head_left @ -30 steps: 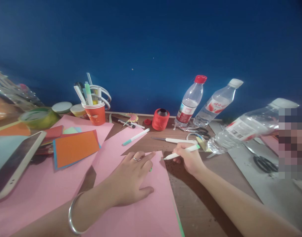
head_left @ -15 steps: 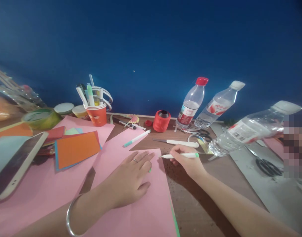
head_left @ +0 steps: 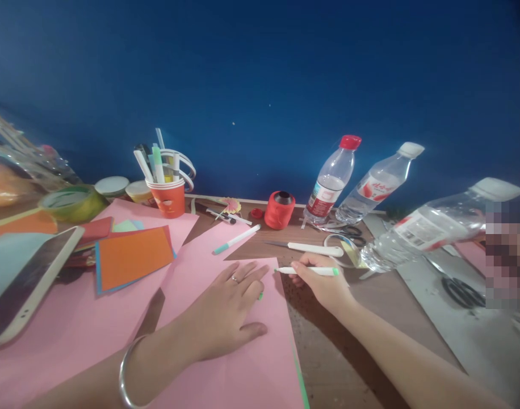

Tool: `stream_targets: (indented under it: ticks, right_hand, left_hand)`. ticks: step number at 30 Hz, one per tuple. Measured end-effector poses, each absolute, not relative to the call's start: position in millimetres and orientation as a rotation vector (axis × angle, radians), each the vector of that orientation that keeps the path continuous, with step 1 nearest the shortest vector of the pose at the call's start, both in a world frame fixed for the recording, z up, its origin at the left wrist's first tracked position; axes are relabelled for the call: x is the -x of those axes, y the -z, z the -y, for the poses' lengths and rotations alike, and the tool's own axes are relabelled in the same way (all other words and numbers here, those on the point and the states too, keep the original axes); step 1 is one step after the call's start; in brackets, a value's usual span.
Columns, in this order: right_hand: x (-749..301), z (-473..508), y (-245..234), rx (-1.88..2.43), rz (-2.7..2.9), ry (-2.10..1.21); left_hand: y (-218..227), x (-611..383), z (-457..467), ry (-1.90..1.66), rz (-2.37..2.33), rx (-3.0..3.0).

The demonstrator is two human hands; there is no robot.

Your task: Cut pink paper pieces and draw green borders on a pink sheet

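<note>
2 bare hands obs. at lower ctr. of frame. L hand (head_left: 232,307): palm down on pink paper sheet (head_left: 260,375), fingers loosely spread, thumb apart; 1 small green item (head_left: 260,296) shows by index finger, can't tell if held. R hand (head_left: 328,289), right of ctr.: fingers closed round white felt-tip marker (head_left: 326,271) w/ green end, approx. level, nib aimed left at sheet's upper right corner; nib contact can't be confirmed.

Just above R hand: white-handled knife (head_left: 315,249), blade to left. Upper ctr.: 2nd marker (head_left: 237,239), teal end, lying apart from both hands; red thread spool (head_left: 279,211) behind. Upper left of ctr.: orange paper cup (head_left: 168,200) w/ several pens. Upper right: 3 clear plastic bottles (head_left: 326,196), 1 w/ red cap.
</note>
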State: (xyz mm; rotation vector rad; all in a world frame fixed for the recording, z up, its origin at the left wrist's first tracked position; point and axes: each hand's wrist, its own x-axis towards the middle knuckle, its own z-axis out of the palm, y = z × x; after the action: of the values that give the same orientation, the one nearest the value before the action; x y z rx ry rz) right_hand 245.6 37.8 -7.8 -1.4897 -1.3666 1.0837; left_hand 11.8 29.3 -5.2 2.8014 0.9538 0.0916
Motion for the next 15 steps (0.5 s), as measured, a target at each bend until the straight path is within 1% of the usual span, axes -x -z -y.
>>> stream_targets:
  ticks: [15]
  right_hand:
    - [-246.1,-38.7,5.0,1.596,1.467,-1.019]
  left_hand:
    - [5.3,-12.4,-30.2,-0.121,-0.965,-2.8]
